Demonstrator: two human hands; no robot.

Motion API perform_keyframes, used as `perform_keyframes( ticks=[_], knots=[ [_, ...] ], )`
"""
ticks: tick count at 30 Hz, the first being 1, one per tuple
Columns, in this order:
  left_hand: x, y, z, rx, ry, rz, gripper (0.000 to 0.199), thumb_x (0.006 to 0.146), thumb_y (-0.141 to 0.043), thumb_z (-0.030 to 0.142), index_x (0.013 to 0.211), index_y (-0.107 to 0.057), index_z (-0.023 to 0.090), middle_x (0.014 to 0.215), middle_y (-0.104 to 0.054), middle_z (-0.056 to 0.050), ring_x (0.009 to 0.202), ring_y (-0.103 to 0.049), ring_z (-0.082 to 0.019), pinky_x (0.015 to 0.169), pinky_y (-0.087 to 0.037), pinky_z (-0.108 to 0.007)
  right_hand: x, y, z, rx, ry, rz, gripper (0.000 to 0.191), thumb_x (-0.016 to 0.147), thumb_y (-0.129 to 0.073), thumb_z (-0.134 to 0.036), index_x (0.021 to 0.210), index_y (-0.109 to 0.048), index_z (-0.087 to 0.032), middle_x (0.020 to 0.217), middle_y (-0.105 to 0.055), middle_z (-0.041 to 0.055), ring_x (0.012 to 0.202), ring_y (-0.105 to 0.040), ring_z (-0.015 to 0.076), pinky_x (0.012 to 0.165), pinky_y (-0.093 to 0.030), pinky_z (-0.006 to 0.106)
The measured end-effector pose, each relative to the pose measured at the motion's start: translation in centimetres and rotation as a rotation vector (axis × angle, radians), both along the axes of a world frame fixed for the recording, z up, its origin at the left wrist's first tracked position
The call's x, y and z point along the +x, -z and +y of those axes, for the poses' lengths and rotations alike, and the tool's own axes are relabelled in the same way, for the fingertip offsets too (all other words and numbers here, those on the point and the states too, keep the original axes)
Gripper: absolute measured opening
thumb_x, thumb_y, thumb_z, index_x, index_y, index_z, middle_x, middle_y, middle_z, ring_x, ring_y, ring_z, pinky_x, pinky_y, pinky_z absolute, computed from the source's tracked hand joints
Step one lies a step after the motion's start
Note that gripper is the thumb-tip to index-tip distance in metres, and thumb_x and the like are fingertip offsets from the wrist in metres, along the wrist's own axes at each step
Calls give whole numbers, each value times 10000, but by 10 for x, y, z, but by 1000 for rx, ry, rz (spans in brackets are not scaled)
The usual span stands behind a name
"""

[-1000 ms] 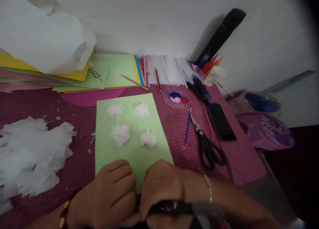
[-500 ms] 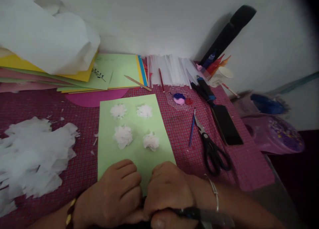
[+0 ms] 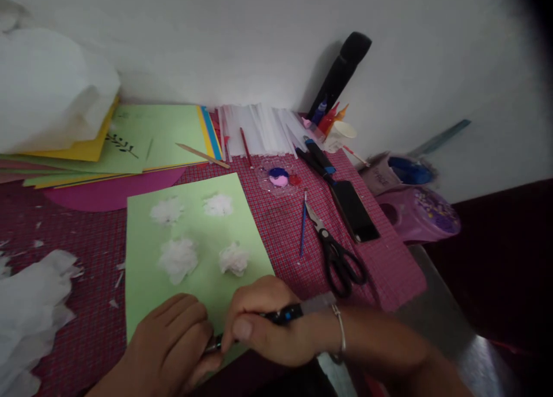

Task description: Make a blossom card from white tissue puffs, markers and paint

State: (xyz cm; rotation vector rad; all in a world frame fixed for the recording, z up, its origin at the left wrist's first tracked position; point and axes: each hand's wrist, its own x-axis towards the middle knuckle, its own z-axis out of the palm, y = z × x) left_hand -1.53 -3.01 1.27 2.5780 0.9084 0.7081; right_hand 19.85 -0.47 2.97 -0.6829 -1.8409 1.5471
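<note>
Both hands are engaged on one item, a black pen [image 3: 290, 314] with a translucent rear end, found above the near part of the green sheet [image 3: 142, 296] on the worktop [image 3: 280, 230]. Its long axis runs slantwise: from the left hand [image 3: 170, 339], low on the left, through the right hand [image 3: 270, 331], and out over the right wrist toward the worktop's right edge. The left-hand end is the nearer to the wearer.

The right hand is the closer to the pen's middle; its fingers are curled round the barrel, with the thumb laid along the near side. The left hand is clenched, knuckles uppermost, about the lower-left end; a short dark length shows between the two hands. What lies inside the left fist cannot be seen. The hands are side by side and the pen bridges them.

The left hand covers part of the sheet toward its near left corner; the near right corner is hidden. Four white paper tufts [image 3: 234, 260] stand on the sheet beyond the hands. Between the sheet's right edge and the worktop's right edge lie a blue brush [image 3: 303, 227] and scissors [image 3: 332, 248], the scissors' handles nearest the right hand.
</note>
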Motion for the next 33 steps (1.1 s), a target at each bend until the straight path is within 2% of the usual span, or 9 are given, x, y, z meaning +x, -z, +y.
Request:
perform_keyframes(
  ticks=[2,5,8,11,16,19,25,30,33],
  knots=[
    [-1,7,1,13,40,19,270,1016,-379,238,762,-463,201,666,-494,13,591,-465,-143,568,-348,-288,1,-5,3,-92,23,-39,277,926,-436,-329,744,-576,-174,684,-538,-14,620,-507,78,563,-411,193],
    [1,14,6,120,2,-21,288,1007,-410,252,723,-439,208,618,-459,24,552,-436,-149,544,-312,-293,1,-9,5,-140,27,-16,280,923,-455,-317,719,-578,-170,679,-530,-16,636,-498,80,581,-401,205],
    [9,9,12,182,-57,8,332,1014,-401,284,691,-427,215,589,-462,25,528,-437,-151,533,-315,-291,-3,-9,3,-231,132,29,340,943,-470,-361,696,-605,-171,608,-479,-37,570,-455,75,541,-366,213],
    [12,0,21,243,-95,78,377,1024,-376,309,661,-427,221,561,-483,24,511,-454,-156,524,-334,-290,-1,-7,5,-438,225,87,360,951,-488,-398,708,-630,-175,516,-428,-62,470,-401,67,460,-305,211],
    [-14,-9,36,273,-290,149,389,1018,-371,306,643,-436,221,539,-486,27,487,-475,-148,486,-337,-276,24,-8,34,-690,616,518,248,860,-543,-269,621,-563,-205,386,-300,-108,356,-217,54,406,-278,189],
    [-20,-5,36,212,-365,80,346,1014,-354,298,689,-436,216,572,-479,24,499,-475,-138,487,-346,-265,33,-10,49,-767,609,579,248,831,-534,-254,588,-558,-207,346,-265,-109,340,-162,54,387,-267,185],
    [12,12,19,72,-114,-48,306,1032,-319,271,753,-430,211,616,-514,29,529,-482,-121,506,-367,-238,25,2,50,-737,629,516,253,828,-589,-325,609,-590,-199,348,-295,-109,346,-185,49,382,-278,181],
    [22,14,12,41,16,36,361,1042,-262,270,740,-449,203,624,-543,12,530,-475,-137,505,-337,-272,21,17,53,-690,655,402,233,818,-647,-366,669,-609,-192,388,-335,-110,364,-236,46,403,-314,184],
    [25,18,8,22,77,137,379,1043,-278,288,743,-490,196,645,-580,4,543,-497,-151,519,-333,-302,21,23,52,-625,610,322,146,792,-674,-332,798,-664,-187,499,-481,-80,410,-364,51,447,-373,196]
  ],
)
